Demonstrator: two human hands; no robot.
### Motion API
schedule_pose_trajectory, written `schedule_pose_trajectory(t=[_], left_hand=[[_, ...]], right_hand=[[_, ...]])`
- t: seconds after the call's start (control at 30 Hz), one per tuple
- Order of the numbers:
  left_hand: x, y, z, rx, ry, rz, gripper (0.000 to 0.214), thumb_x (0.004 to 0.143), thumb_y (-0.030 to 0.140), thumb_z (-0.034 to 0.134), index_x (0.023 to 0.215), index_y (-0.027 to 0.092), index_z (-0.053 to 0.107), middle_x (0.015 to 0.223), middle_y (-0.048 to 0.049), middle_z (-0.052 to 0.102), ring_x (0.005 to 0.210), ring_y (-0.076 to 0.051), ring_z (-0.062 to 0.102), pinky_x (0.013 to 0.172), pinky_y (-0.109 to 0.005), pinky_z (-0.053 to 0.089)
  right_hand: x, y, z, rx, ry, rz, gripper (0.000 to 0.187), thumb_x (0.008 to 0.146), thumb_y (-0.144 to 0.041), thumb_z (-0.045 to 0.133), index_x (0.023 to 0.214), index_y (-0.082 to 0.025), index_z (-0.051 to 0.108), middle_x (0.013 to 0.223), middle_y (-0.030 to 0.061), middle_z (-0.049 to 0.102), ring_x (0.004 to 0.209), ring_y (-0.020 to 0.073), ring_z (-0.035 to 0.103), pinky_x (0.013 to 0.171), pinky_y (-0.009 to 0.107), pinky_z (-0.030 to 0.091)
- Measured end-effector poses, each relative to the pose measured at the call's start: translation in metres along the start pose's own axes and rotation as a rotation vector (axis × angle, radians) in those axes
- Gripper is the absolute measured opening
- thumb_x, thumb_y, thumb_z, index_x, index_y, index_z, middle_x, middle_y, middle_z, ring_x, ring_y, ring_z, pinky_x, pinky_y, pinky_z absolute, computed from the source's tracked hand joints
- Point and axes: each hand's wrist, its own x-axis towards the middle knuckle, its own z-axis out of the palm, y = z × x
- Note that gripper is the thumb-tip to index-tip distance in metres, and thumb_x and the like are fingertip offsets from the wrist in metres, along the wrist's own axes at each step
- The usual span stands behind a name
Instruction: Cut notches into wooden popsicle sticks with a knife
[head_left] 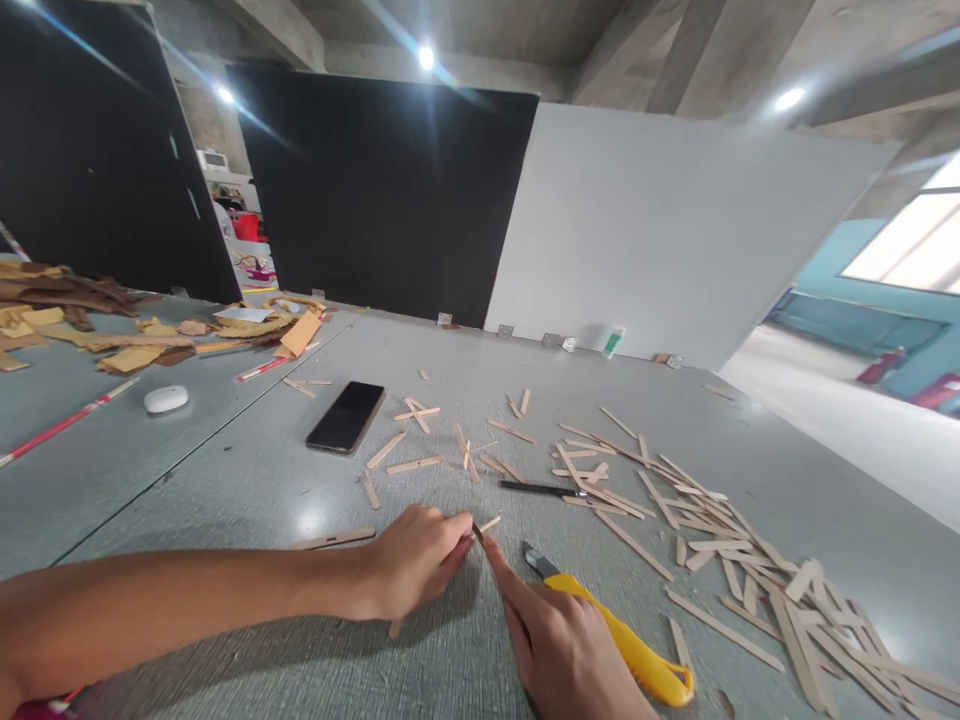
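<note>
Knife: yellow body, grey-black nose. Stick: pale tan, same as the loose sticks. Table: grey-green with a fine woven grain. Phone: glossy black. Pen: black. Small oval case: white. Rod: red and white bands. Cardboard scraps: brown and mustard. Behind: black panel, white panel.

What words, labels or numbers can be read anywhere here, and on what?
No text is legible.
The phone: dark screen, nothing.
The yellow cutter: no brand visible.
The wooden stick in the left hand: bare.
The green-and-white item by the wall: too small to read.
</note>
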Motion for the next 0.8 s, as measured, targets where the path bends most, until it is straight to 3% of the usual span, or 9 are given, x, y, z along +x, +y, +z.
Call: schedule_pose_trajectory(t=[0.13, 0.23, 0.33, 0.5, 0.67, 0.8], left_hand=[[0.001, -0.001, 0.001, 0.011, 0.005, -0.006, 0.029, 0.107, 0.026, 0.039, 0.086, 0.019, 0.057, 0.063, 0.0, 0.059, 0.051, -0.015, 0.05, 0.054, -0.03, 0.022], [0.001, -0.002, 0.001, 0.009, -0.016, 0.023, 0.024, 0.105, 0.024, 0.042, 0.086, 0.019, 0.056, 0.062, 0.0002, 0.059, 0.051, -0.015, 0.049, 0.054, -0.03, 0.021], [0.001, -0.001, -0.001, 0.008, -0.019, 0.028, 0.023, 0.105, 0.022, 0.041, 0.087, 0.019, 0.055, 0.061, 0.001, 0.057, 0.05, -0.014, 0.049, 0.053, -0.029, 0.022], [0.0, -0.001, -0.001, 0.003, -0.001, 0.028, 0.028, 0.107, 0.024, 0.038, 0.085, 0.02, 0.054, 0.058, 0.0029, 0.053, 0.047, -0.014, 0.046, 0.052, -0.029, 0.022], [-0.001, -0.004, 0.0, -0.008, -0.002, 0.065, 0.028, 0.108, 0.025, 0.038, 0.086, 0.02, 0.054, 0.059, 0.003, 0.054, 0.046, -0.013, 0.046, 0.052, -0.028, 0.025], [0.0, -0.003, -0.002, 0.003, 0.015, 0.054, 0.029, 0.108, 0.025, 0.036, 0.086, 0.02, 0.054, 0.059, 0.0021, 0.055, 0.047, -0.014, 0.047, 0.052, -0.03, 0.022]], right_hand=[[-0.007, 0.001, -0.002, -0.067, 0.04, -0.036, 0.058, 0.098, -0.007, 0.041, 0.155, -0.012, 0.048, 0.057, -0.0016, 0.068, 0.04, 0.0217, 0.064, 0.04, 0.031, 0.043], [-0.002, 0.0, -0.001, -0.024, -0.019, -0.002, 0.059, 0.099, -0.007, 0.038, 0.157, -0.014, 0.046, 0.061, -0.0004, 0.07, 0.044, 0.0208, 0.065, 0.045, 0.03, 0.045], [0.003, -0.001, -0.001, 0.026, -0.082, 0.016, 0.056, 0.101, -0.006, 0.036, 0.155, -0.012, 0.049, 0.068, 0.0013, 0.074, 0.049, 0.0203, 0.067, 0.047, 0.03, 0.047], [-0.003, -0.001, -0.003, -0.041, 0.0, 0.0, 0.052, 0.102, -0.011, 0.038, 0.151, -0.01, 0.054, 0.059, 0.0, 0.068, 0.043, 0.0209, 0.062, 0.043, 0.032, 0.042], [0.007, 0.0, -0.004, 0.017, -0.07, 0.018, 0.052, 0.102, -0.009, 0.04, 0.151, -0.012, 0.055, 0.066, 0.0011, 0.075, 0.048, 0.02, 0.067, 0.046, 0.032, 0.041], [0.004, 0.0, -0.008, -0.024, -0.053, 0.01, 0.053, 0.1, -0.009, 0.04, 0.15, -0.011, 0.057, 0.06, 0.0001, 0.07, 0.044, 0.0209, 0.064, 0.044, 0.033, 0.037]])
